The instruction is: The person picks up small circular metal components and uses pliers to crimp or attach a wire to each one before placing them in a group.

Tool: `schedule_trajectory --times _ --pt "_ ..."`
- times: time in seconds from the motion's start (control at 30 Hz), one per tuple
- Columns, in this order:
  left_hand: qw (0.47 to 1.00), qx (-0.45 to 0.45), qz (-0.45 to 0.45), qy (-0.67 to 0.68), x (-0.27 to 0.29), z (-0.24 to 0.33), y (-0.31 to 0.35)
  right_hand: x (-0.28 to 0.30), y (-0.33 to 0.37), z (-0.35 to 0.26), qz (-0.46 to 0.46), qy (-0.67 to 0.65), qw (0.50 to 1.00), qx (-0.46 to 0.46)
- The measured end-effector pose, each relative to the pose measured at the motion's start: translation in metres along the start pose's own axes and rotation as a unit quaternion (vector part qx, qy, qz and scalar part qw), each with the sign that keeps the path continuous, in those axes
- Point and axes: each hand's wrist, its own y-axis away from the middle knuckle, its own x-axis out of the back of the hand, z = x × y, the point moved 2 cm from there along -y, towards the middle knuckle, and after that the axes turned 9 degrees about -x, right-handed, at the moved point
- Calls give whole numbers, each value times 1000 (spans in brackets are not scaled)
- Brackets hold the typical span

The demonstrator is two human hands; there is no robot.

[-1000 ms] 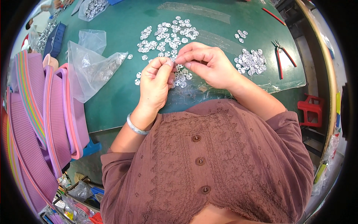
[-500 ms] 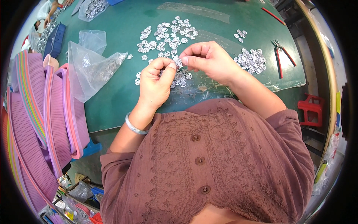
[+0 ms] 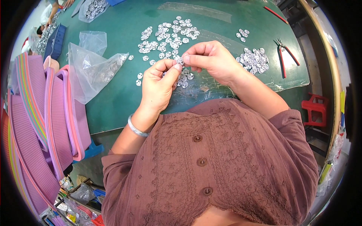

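Observation:
My left hand pinches a small round silver openwork disc between thumb and forefinger. From the other side, the thumb and forefinger of my right hand close on the same disc's edge. Just beneath the hands lies a small heap of similar discs, partly covered by my left fingers. Beyond them a wider spread of discs lies loose on the green table. Right of my right hand sits another pile of discs, with a few discs apart behind it.
Red-handled pliers lie open at the right; a red stick is farther back. Clear plastic bags with discs lie at the left, beside stacked purple baskets. A blue bin and another person's arm are far left.
Both hands stay almost in place; the left thumb and the held disc shift only slightly. At the far left, the other person's arm has moved a little.

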Motion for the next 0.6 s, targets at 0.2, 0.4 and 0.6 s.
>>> schedule_trajectory --times 0.2,0.4,0.6 --pt "1000 -10 -2 -15 -1 -1 1 2 1 -3 -15 -8 1000 18" --pt "998 -31 -7 -55 -1 -3 1 2 3 -8 -31 47 998 26" --pt "999 19 -16 22 -1 -3 1 5 -2 -2 -61 45 996 55"
